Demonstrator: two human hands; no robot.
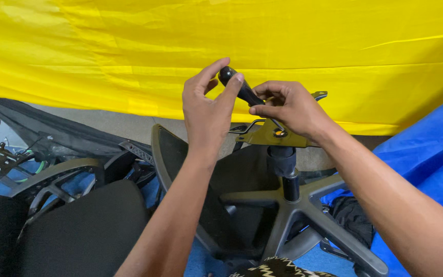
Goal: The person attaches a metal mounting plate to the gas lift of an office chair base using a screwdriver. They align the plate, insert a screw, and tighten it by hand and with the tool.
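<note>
Screwdriver handle (237, 85), black, centre frame, long axis slanting from upper left down-right toward mounting plate (268, 135) atop chair base (303, 205). Left hand (206, 110) pinches handle top; right hand (290, 107) closed around lower shaft, nearer the plate.

The premises are judged to be a furniture assembly workshop. Loose office-chair parts are noted: a grey star base (303, 215) at 5 o'clock, seat cushions (85, 231) at 8 o'clock. Yellow sheeting (221, 46) is hung at 12 o'clock, blue sheeting (431, 159) at 3 o'clock.
</note>
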